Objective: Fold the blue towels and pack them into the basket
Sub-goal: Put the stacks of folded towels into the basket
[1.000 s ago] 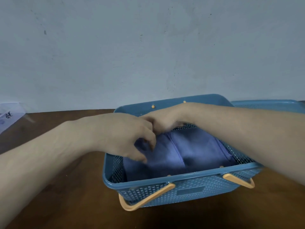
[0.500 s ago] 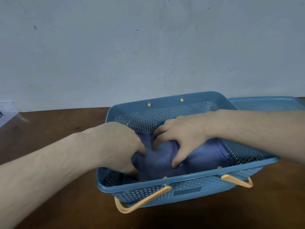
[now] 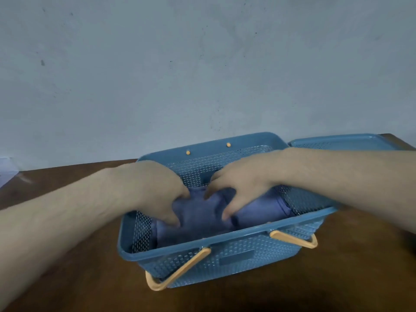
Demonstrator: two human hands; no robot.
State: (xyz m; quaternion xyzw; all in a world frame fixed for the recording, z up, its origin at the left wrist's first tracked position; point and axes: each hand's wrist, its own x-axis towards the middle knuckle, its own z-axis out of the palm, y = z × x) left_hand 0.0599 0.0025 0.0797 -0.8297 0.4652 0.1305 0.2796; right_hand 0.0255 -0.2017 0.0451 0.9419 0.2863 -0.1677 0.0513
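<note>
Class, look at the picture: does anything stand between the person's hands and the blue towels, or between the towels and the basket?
Nothing visible does. The left hand and right hand already press on the blue towels, which lie inside the basket.

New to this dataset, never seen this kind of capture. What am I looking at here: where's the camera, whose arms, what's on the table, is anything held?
There is no robot: a person works with bare hands. The single picture comes from a wide-angle camera worn on their head, looking forward and down, so the two forearms reach in from the bottom corners.

On the brown wooden table stands a blue perforated basket with orange handles folded down on its near side. Beside it, at the right rear, lies a flat blue perforated piece, perhaps its lid.

Inside the basket lie the folded blue towels. The left hand and the right hand are both down inside, fingers spread and bent, pressing on the towels. Nothing is lifted; whether either hand pinches the cloth is unclear.
</note>
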